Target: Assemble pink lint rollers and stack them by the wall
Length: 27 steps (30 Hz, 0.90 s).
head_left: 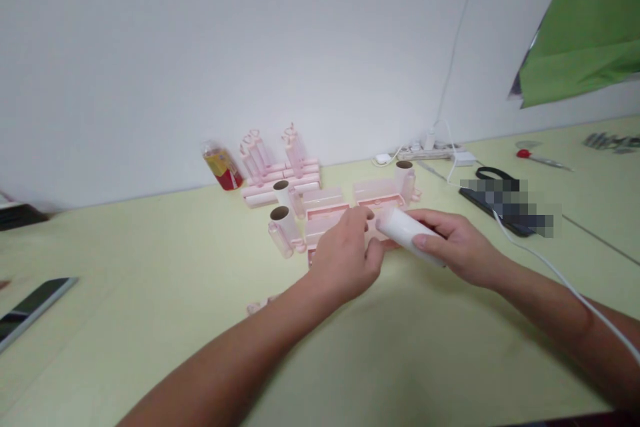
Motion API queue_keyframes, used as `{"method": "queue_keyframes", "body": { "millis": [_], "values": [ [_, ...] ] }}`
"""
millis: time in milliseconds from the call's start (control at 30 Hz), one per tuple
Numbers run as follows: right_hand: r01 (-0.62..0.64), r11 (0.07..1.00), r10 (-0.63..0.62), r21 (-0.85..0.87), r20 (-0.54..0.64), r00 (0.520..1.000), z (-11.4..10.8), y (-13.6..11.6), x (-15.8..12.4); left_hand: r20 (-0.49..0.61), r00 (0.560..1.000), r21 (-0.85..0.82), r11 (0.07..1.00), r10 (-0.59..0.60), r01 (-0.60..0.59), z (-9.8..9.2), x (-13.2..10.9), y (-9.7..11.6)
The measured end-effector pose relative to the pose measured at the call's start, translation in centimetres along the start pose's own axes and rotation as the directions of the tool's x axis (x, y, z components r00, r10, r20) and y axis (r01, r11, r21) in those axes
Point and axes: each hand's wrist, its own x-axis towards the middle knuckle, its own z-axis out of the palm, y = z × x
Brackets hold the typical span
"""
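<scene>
The step in hand looks like bringing a roll to the pink cases: the right hand (457, 243) has its grip clamped around the white roll (413, 235), thumb on the near side and fingers passing behind it. The roll lies tilted across the view, its pinkish end pointing left toward the left hand (345, 250), its other end close to the palm. It seems to be held just above the table (150, 280), near the right-hand end of the cases (380, 202).

The left hand is over the cases, fingers bent, with a gap showing between thumb and forefinger. Its other fingertips are hidden, so I cannot tell whether that grip is on a case or on nothing, nor whether it touches the roll's end.

Beyond the hands, more rolls (287, 225) stand upright with brown cores facing up, small pink tubes (279, 239) beside them. Further back, near the wall, are the long pink pieces (260, 196).

As I judge it, the next move calls for lining the roll up lengthwise with a case, the left hand steadying that case and the right thumb staying clear of its edge
</scene>
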Motion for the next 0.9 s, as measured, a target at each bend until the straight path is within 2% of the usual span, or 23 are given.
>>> {"method": "queue_keyframes", "body": {
  "millis": [67,133,267,467,633,800,900],
  "values": [
    [0.035,0.999,-0.034,-0.005,0.121,0.992,0.4,-0.3,-0.4,-0.012,1.0,-0.249,0.969,-0.003,0.0,-1.1,-1.9,-0.3],
    [0.055,0.999,-0.054,0.003,0.227,0.972,1.0,-0.5,-0.9,-0.006,0.999,-0.419,0.907,0.034,-0.033,-1.8,-3.5,-0.4],
    [0.051,0.996,-0.075,0.079,0.346,0.935,2.4,-0.5,-1.5,-0.022,0.999,-0.561,0.826,0.046,-0.05,-1.7,-5.5,-1.0],
    [-0.045,0.987,-0.017,0.155,0.372,0.928,3.6,-0.1,-1.8,0.094,0.995,-0.678,0.729,-0.038,0.092,-0.7,-5.8,-2.7],
    [-0.086,0.98,0.014,0.18,0.37,0.929,3.8,0.2,-2.1,0.196,0.976,-0.736,0.643,-0.099,0.213,-0.5,-5.7,-2.6],
    [-0.137,0.969,0.051,0.205,0.378,0.925,3.9,-0.3,-2.3,0.251,0.962,-0.796,0.543,-0.104,0.267,-0.6,-5.8,-2.2],
    [-0.166,0.963,0.081,0.212,0.359,0.93,3.9,0.0,-2.3,0.238,0.963,-0.8,0.536,-0.127,0.269,-0.5,-5.8,-2.2]
  ]
}}
